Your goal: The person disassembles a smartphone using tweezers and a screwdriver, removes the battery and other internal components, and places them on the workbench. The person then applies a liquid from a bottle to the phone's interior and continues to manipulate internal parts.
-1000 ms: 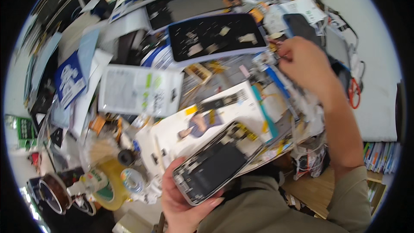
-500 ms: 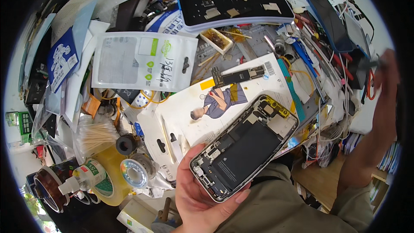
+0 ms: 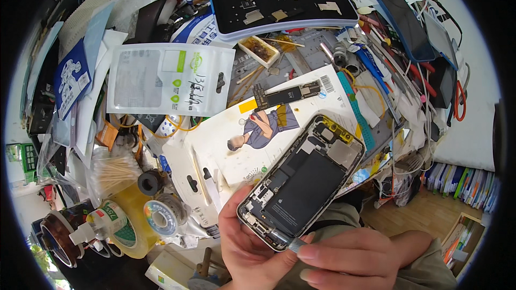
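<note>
Over white printed card (image 3: pixel 212 147), our left hand (image 3: pixel 247 255) grips an opened black, silver-rimmed phone (image 3: pixel 303 182), long axis slanting, yellow-marked end upper-right; our right hand (image 3: pixel 357 258) pinches a grey ribbed piece (image 3: pixel 295 244) at the lower end.

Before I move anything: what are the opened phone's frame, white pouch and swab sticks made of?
Opened phone: frame probably metal, silvery sheen along the edge.
White pouch: likely plastic film, smooth, with a milky see-through window.
Swab sticks: seemingly wood, matte and tan; bamboo possible.
</note>
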`<action>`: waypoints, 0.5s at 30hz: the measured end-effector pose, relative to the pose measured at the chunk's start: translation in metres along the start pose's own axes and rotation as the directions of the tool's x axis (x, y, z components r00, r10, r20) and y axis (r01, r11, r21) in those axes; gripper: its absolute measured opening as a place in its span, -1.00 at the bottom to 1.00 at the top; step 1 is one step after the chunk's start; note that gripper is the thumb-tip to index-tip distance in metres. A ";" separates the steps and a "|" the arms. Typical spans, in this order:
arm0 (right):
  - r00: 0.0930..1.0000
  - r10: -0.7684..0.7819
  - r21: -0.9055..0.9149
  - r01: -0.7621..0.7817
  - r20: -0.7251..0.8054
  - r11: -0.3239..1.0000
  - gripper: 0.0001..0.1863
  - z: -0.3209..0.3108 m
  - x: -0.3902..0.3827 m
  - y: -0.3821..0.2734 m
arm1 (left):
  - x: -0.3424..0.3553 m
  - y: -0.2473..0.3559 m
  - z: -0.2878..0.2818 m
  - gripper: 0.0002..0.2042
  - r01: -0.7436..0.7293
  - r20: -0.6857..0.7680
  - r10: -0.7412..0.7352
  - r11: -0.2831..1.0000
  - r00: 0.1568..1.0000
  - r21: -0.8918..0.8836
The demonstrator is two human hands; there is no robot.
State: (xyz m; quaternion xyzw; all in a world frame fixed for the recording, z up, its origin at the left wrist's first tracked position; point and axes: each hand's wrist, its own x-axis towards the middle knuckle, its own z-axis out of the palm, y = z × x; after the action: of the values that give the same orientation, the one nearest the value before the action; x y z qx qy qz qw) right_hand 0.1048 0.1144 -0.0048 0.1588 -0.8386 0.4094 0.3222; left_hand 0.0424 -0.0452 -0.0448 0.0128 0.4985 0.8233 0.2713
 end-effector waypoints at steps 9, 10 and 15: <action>0.985 0.081 -0.119 -0.063 0.153 0.991 -0.73 -0.001 -0.006 -0.007 | -0.002 -0.002 0.000 -0.04 0.009 -0.031 -0.012 0.997 0.999 -0.070; 0.986 0.081 -0.115 -0.064 0.148 0.991 -0.73 -0.001 -0.007 -0.007 | -0.002 -0.001 0.000 -0.04 0.019 -0.037 -0.022 0.998 0.999 -0.066; 0.996 -0.041 -0.134 0.051 0.073 0.990 -0.74 0.007 -0.012 0.000 | -0.003 0.003 0.004 -0.03 0.062 -0.058 -0.066 0.995 0.996 -0.083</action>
State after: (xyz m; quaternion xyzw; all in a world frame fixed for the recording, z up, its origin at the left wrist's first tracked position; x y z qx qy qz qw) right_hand 0.1115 0.1091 -0.0159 0.1701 -0.8715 0.3380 0.3121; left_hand 0.0446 -0.0439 -0.0392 -0.0392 0.4729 0.8337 0.2826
